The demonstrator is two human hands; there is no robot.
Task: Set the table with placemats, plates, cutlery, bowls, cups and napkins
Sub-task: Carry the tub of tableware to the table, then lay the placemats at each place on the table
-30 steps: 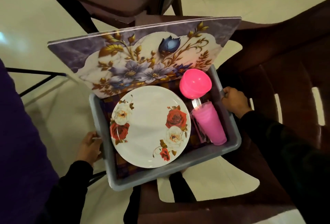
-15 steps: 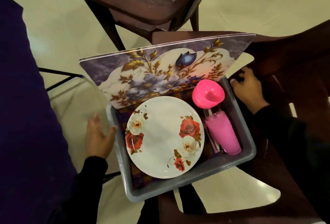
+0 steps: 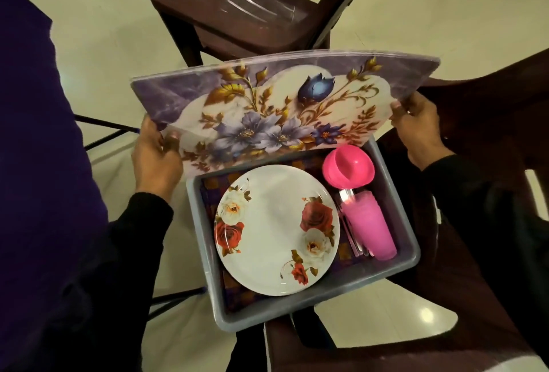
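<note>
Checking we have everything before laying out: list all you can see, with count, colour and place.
placemats: thin stack, count unclear, purple floral, standing at tub's far end
plate: one, white with roses, in tub
bowl: one, pink, tub's far right
cup: one, pink, lying along tub's right side
cutlery: count unclear, beside cup
tub: one, grey, on chair
chairs: two, brown
left hand: grips placemats' left edge
right hand: grips right edge
</note>
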